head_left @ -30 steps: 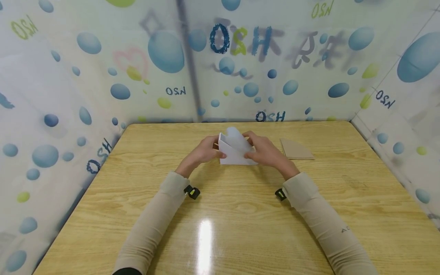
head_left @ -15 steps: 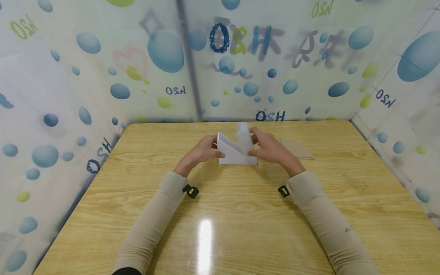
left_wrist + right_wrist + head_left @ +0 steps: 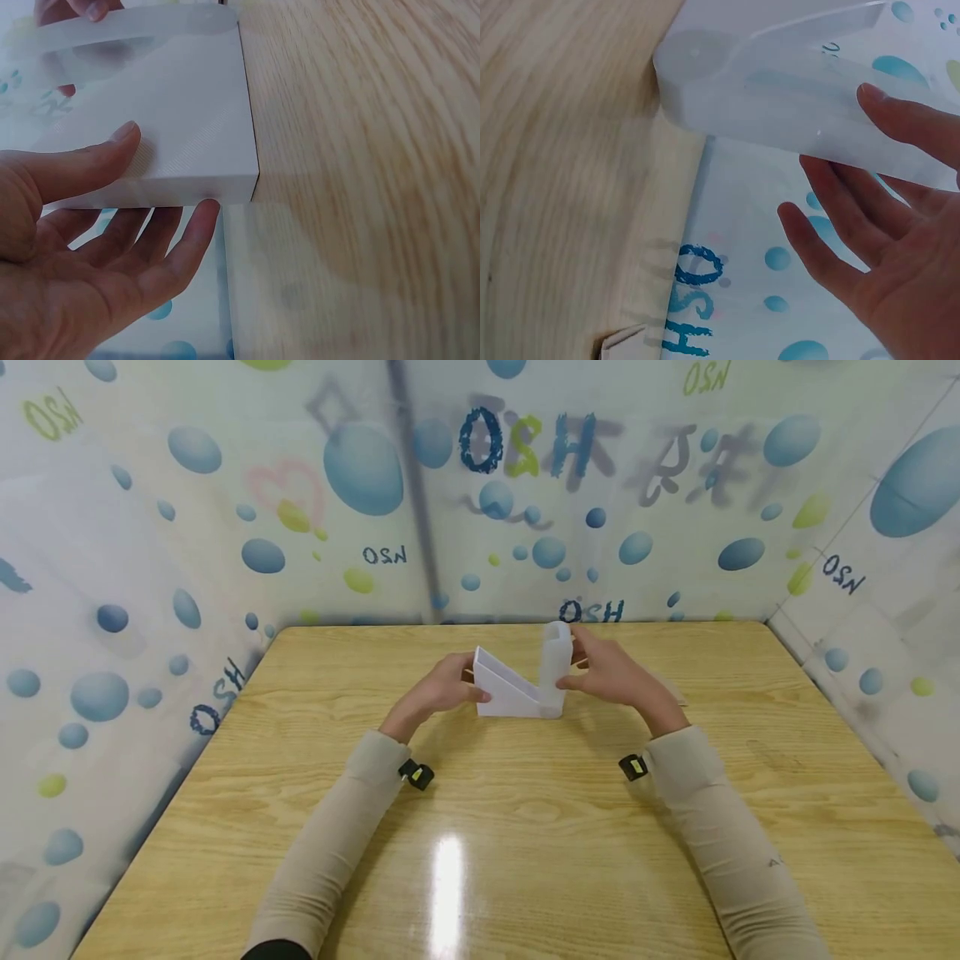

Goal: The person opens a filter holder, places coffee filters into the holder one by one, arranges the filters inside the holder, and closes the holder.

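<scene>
A white wedge-shaped box (image 3: 502, 692) sits at the far middle of the table, its tall end to the left. Its translucent lid (image 3: 553, 660) stands upright, swung up from a rounded corner at the low right end. My left hand (image 3: 447, 682) grips the tall end. The left wrist view shows the thumb on the box's broad side (image 3: 187, 112) and fingertips under the narrow wall. With thumb and fingers my right hand (image 3: 609, 670) holds the lid near its upper part. In the right wrist view the thumb lies over the lid (image 3: 765, 97), fingers below it.
A flat brown fan-shaped paper piece (image 3: 679, 692) lies to the right, mostly hidden behind the right forearm. The wood-grain table (image 3: 525, 835) ends at a printed wall (image 3: 465, 552) behind the box. Black wrist straps (image 3: 417, 774) hang under the sleeves.
The right hand has swung the translucent lid up and to the right, from leaning over the box to upright. The left hand stays on the tall end, and the box has barely moved.
</scene>
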### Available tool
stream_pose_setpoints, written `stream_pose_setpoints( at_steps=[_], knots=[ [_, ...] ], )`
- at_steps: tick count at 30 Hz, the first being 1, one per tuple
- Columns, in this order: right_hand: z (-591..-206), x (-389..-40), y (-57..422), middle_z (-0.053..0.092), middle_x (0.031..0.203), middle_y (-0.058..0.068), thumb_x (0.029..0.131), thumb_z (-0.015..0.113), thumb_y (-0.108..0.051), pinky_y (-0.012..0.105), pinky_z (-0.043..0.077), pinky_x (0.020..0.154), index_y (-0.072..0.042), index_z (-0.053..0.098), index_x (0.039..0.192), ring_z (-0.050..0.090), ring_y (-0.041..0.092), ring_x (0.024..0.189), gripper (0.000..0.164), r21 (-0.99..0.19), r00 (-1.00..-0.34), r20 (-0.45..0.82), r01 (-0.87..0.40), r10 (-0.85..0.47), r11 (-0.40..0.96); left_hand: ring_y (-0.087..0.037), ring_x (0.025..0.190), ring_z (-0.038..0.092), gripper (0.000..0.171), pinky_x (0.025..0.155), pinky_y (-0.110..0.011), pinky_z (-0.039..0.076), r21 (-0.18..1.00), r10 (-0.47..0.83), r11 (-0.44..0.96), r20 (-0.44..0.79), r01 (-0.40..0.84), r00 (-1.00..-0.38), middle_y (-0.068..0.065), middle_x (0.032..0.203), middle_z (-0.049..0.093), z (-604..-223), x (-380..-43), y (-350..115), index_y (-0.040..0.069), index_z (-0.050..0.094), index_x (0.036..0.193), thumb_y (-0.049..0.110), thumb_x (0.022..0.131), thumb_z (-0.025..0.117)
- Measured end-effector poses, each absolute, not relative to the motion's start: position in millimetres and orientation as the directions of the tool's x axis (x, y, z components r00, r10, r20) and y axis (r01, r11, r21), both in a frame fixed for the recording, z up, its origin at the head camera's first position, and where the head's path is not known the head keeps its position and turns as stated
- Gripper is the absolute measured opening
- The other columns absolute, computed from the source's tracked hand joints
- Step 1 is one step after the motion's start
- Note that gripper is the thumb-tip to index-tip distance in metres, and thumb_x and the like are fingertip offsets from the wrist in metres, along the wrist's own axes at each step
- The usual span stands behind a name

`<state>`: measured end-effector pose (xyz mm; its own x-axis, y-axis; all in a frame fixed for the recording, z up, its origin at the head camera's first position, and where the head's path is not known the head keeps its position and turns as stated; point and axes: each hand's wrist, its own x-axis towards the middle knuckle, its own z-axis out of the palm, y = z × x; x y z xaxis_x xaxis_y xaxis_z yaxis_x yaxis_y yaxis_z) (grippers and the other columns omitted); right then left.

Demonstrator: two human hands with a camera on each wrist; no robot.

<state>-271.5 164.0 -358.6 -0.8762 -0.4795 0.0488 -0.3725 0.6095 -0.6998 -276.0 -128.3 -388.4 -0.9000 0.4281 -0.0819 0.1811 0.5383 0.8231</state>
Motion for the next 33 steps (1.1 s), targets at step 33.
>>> stream_pose_setpoints(
  at_steps=[33],
  knots=[
    [-338,-266,226,0.061,0.135,0.02,0.093,0.076,-0.011,0.059,0.052,0.1,-0.004,0.056,0.139,0.061,0.038,0.119,0.05,-0.677,-0.879,0.05,-0.379,-0.474,0.631,-0.033,0.116,0.066,0.044,0.1,-0.049,0.054,0.822,0.43,0.538,-0.077,0.186,-0.9,-0.017,0.131,0.067,-387,-275,-130,0.004,0.061,0.134,-0.001,0.092,0.073]
  ],
)
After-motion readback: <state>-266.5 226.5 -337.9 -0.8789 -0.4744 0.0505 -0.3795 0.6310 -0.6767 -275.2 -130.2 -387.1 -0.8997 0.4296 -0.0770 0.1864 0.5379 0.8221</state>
